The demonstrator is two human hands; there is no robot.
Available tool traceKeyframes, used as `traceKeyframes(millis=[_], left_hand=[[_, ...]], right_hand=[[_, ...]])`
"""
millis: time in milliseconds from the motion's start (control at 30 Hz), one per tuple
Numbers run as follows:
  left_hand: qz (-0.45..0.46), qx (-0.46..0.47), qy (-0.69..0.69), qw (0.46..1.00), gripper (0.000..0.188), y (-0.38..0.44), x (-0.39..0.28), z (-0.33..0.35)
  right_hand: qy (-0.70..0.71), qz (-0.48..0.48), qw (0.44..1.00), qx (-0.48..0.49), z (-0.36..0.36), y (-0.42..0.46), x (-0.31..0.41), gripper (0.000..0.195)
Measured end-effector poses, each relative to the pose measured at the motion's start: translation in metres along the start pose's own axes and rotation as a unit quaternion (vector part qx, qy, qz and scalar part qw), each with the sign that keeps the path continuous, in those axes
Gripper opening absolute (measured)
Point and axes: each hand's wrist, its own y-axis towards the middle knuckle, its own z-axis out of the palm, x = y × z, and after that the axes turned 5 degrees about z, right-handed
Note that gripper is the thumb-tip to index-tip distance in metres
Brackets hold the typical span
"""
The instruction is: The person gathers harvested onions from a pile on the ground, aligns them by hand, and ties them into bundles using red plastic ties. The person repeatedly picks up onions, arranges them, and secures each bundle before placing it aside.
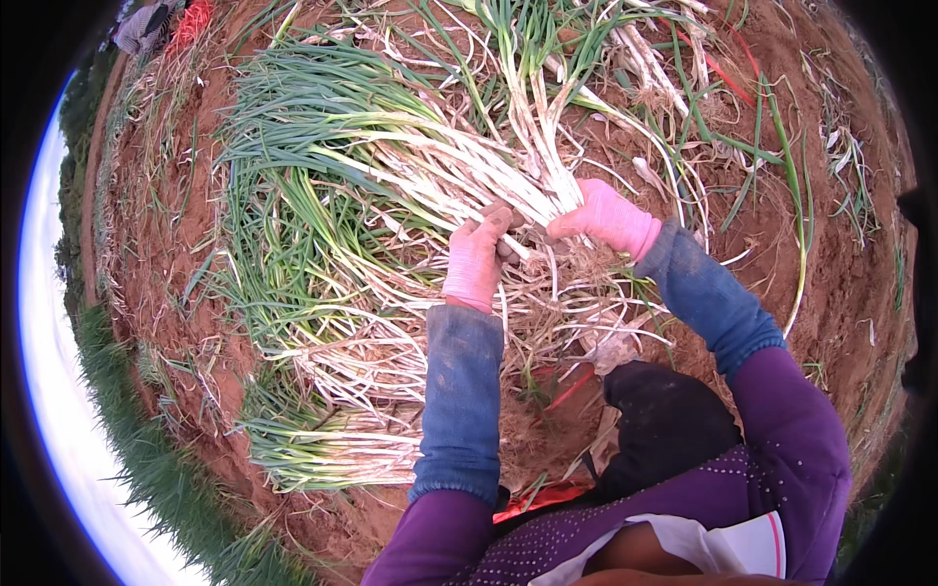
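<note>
My right hand (604,216), in a pink glove, is closed around the white lower ends of a bunch of green onions (538,124). Their leaves point away from me and their matted roots (586,260) hang below the fist. Just left of it my left hand (480,253), gloved too, pinches a green onion stalk (516,247) near its root end. A thick layer of green onions (315,110) fans out beyond the left hand, leaves to the left. Loose green onions (366,286) lie tangled beneath both hands.
A flatter row of green onions (344,447) lies left of my left sleeve. More stalks (648,62) rest at the top right by a red strip (722,69). Red material (542,498) lies beside my knee (670,406). Another person (143,29) is at the far upper left, near red strands (192,22).
</note>
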Motion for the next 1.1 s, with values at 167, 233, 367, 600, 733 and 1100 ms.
traceKeyframes(millis=[167, 233, 367, 600, 733, 1100], left_hand=[[0.284, -0.035, 0.565, 0.774, 0.060, 0.022, 0.032, 0.024], [0.242, 0.023, 0.552, 0.798, 0.064, 0.029, 0.026, 0.014], [0.409, 0.082, 0.470, 0.778, 0.049, 0.065, 0.005, -0.007], [0.346, 0.024, 0.667, 0.659, 0.035, 0.036, 0.000, -0.053], [0.378, -0.021, 0.646, 0.662, 0.027, 0.029, 0.009, -0.042], [0.406, -0.238, 0.314, 0.825, 0.015, -0.006, 0.006, -0.018]], right_hand=[[0.067, 0.013, 0.997, 0.024, 0.009, 0.001, -0.016, 0.048], [0.013, 0.009, 1.000, 0.024, 0.002, -0.001, -0.004, 0.046], [-0.061, -0.049, 0.997, 0.028, -0.022, 0.013, 0.044, 0.042], [-0.097, -0.160, 0.977, -0.106, -0.095, 0.005, 0.099, 0.048], [-0.243, -0.042, 0.956, -0.157, -0.121, 0.036, -0.003, 0.052], [0.117, -0.061, 0.990, -0.058, -0.004, 0.020, 0.011, 0.050]])
